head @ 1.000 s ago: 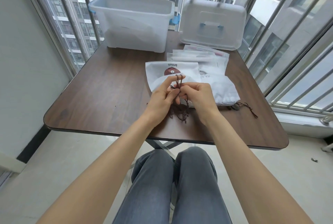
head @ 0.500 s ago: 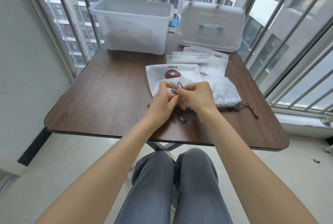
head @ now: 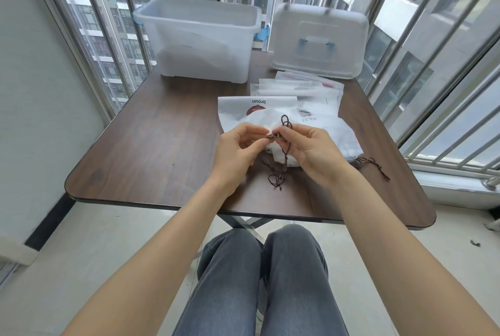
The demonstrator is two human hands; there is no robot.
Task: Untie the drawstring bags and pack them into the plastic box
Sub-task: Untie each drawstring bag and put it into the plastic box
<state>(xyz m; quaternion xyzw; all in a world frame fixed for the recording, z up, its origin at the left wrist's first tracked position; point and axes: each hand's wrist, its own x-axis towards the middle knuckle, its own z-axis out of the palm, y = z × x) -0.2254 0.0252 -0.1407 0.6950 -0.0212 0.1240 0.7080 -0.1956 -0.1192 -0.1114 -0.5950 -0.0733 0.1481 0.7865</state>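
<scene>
A: What lay nearest the camera, at the bottom of the frame?

B: Two knees in grey jeans point(head: 259, 281), with both bare forearms reaching up from the lower corners toward the middle.

A: And the hands?

B: They met just above the frame's centre, over the near part of the brown table point(head: 151, 146). The left hand point(head: 238, 146) had its fingers curled, thumb and forefinger pinching the dark brown cord point(head: 284, 135). The right hand point(head: 311, 146) was curled too, its fingertips pinching the same cord just beside the left's. A small loop of cord stood up above the right fingertips, and the tangled ends hung down to the tabletop between the wrists.

A: Where was the bag itself?

B: The white drawstring bag point(head: 335, 132) lay on the table directly behind the hands, partly hidden by them. A second cord end point(head: 376, 166) trailed out at its right edge.

A: Further back?

B: A white packet printed "broun" point(head: 257, 104) under the bag's far side, then a stack of flat clear packets point(head: 297, 86). At the far edge, upper centre, stood the open plastic box point(head: 200, 40), and right of it the lid point(head: 319, 40) leaned against the window bars point(head: 433, 46).
</scene>
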